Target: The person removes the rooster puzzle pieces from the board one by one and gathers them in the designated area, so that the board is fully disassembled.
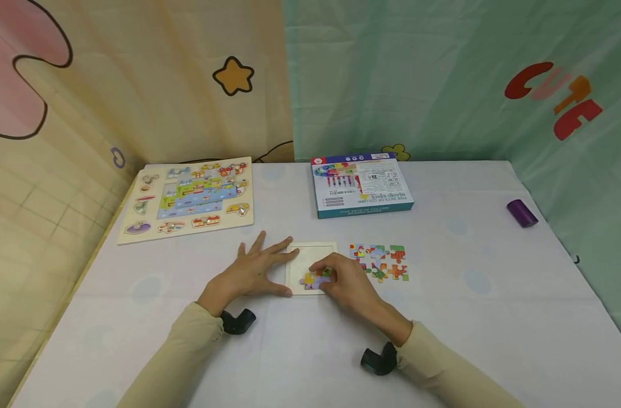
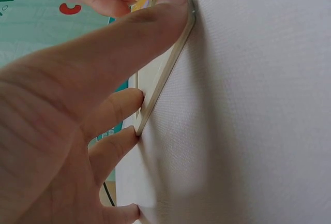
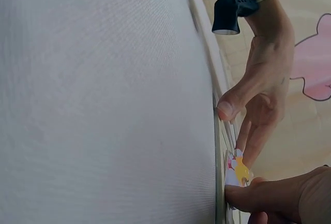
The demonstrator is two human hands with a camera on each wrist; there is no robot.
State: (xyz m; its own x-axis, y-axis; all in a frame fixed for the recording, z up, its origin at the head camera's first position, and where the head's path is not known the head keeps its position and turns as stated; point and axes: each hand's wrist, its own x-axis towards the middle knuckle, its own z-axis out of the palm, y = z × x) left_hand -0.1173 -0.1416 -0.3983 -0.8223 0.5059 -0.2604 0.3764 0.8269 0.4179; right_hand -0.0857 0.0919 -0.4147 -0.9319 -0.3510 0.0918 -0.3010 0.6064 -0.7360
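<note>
A small white puzzle tray [image 1: 304, 258] lies on the table between the hands. Joined purple and yellow jigsaw pieces [image 1: 309, 280] fill part of its lower side. My left hand [image 1: 254, 269] is spread at the tray's left side, its thumb [image 2: 168, 14] on the near corner and fingertips along the edge. Over the tray's lower right, my right hand [image 1: 348, 283] pinches a jigsaw piece between thumb and forefinger, beside the joined ones; the fingers cover most of it. Several loose jigsaw pieces [image 1: 379, 263] lie in rows just right of the tray.
At the back left lies a wooden picture board [image 1: 190, 207] with vehicle shapes. A flat printed box [image 1: 361, 187] sits at the back middle. On the far right is a purple cylinder [image 1: 522, 213]. Curtains [image 1: 392, 73] hang behind the white table [image 1: 443, 317].
</note>
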